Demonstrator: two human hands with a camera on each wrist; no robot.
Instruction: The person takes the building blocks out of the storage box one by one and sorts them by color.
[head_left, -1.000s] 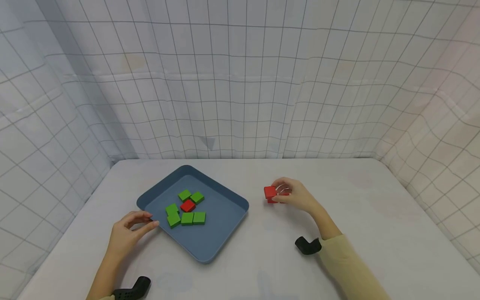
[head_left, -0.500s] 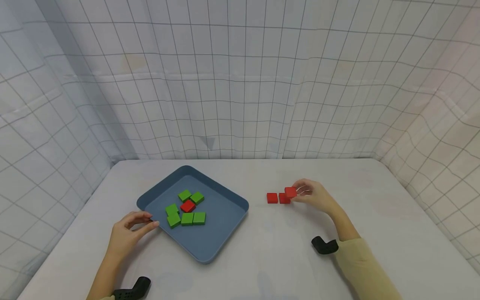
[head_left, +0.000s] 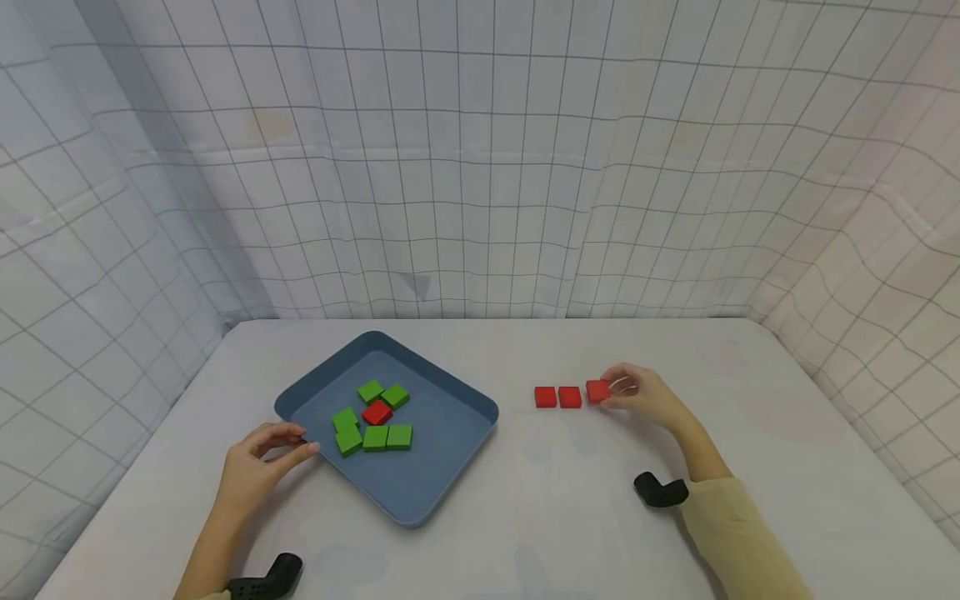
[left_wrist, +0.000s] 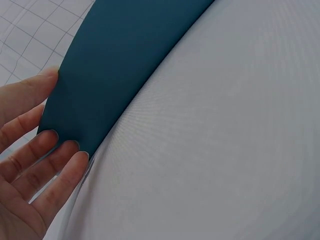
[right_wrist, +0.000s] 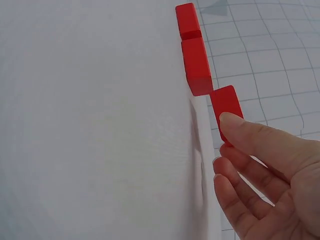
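In the head view a blue tray (head_left: pixel 442 467) lies turned cornerwise on the left of the table, holding several green blocks (head_left: pixel 400 437) and one red block (head_left: pixel 377 412). My left hand (head_left: pixel 251 471) holds the tray's near-left side; in the left wrist view the thumb meets its rim and some fingertips (left_wrist: pixel 82 156) lie against the outer wall. Farther right, my right hand (head_left: pixel 641 398) pinches a red block (right_wrist: pixel 227 102) between thumb and fingers. That block is beside two red blocks (head_left: pixel 570 397) standing in a row, slightly apart from the nearer one.
A white cloth-covered table (head_left: pixel 525 508) carries everything. Grid-patterned white curtains (head_left: pixel 480 167) hang behind it and on both sides. Black wrist-worn devices (head_left: pixel 660 490) stick out from both forearms near table level.
My right hand has carried its red block rightward, past the two standing red blocks, and lowered it beside the right one. The left hand and tray have stayed put.
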